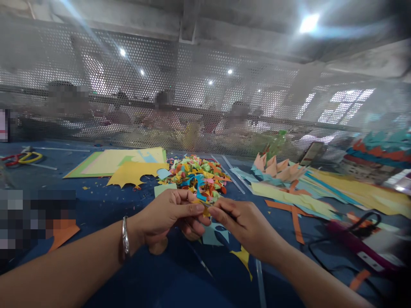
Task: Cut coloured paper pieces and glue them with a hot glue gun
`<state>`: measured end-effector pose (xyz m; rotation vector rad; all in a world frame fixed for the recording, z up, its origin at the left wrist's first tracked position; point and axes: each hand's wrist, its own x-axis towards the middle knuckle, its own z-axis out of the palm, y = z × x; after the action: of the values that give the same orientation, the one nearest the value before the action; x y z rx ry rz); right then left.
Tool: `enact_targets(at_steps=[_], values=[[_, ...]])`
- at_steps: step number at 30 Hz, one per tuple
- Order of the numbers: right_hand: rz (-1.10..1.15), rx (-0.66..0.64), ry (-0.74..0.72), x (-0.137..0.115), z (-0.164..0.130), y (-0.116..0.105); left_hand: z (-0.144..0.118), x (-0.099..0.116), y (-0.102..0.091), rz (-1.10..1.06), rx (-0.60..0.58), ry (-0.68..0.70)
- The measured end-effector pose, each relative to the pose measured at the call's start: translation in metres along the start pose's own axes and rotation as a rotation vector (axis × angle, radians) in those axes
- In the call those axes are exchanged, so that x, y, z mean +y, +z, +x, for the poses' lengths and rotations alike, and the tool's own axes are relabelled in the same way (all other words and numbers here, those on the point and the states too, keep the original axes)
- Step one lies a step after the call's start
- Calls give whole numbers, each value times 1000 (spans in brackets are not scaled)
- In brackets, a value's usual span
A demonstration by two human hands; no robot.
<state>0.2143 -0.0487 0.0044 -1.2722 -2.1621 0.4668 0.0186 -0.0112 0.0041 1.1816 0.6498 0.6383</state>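
Observation:
Both my hands meet in front of a heap of small coloured paper cut-outs [195,171]. My left hand [175,214], with a silver bracelet at the wrist, pinches a small yellowish paper piece [206,210] between thumb and fingers. My right hand [244,222] is closed at the same spot, its thumb and forefinger pressed together at the piece. Whether a thin tool sits in the right fingers is too small to tell. Below the hands on the blue table lie a pale blue paper scrap [215,236] with cut-out holes and a curved yellow scrap [243,260].
Paper sheets [96,162] and a cut yellow sheet [131,172] lie at left, beyond them pliers [30,158]. At right are folded paper points [276,167], paper strips [295,201] and a purple power strip [362,248] with cable. A perforated metal screen [199,85] stands behind.

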Motion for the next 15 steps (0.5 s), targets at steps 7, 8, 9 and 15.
enact_targets(at_steps=[7,8,9,15], values=[[-8,9,-9,-2,1,0,0,3,1,-17,-24,-27],[-9,8,-10,-2,2,0,-1,4,1,-12,-23,-29],[-10,3,-11,-2,2,0,-1,5,1,-7,-23,-30],[-1,-18,-16,0,3,0,-1,6,0,-5,-42,-46]])
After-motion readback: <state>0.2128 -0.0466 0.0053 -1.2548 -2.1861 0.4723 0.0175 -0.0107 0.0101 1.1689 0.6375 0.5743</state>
